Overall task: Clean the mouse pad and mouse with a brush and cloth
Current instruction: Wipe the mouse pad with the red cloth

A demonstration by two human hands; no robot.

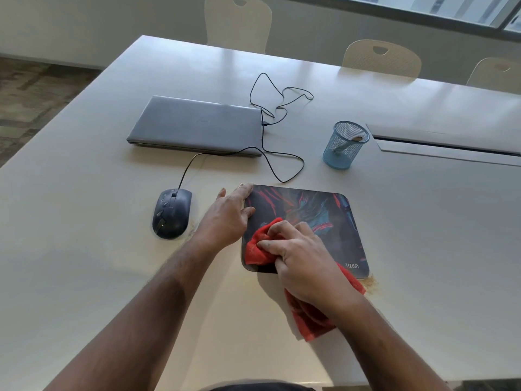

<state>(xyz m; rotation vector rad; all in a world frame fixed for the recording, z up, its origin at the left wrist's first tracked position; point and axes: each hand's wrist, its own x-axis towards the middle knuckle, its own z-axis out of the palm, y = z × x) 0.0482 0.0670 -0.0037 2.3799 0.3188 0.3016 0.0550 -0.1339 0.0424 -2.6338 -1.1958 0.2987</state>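
The right hand presses a bunched red cloth on the near-left part of the mouse pad, its fingers curled around the cloth; the rest of the cloth trails under the wrist onto the white bench. The left hand lies flat on the left edge of the pad, fingers spread and holding nothing. The dark mouse sits on the bench just left of this hand, and its cable goes to a closed grey laptop. A blue mesh cup stands behind the pad with something inside that cannot be identified.
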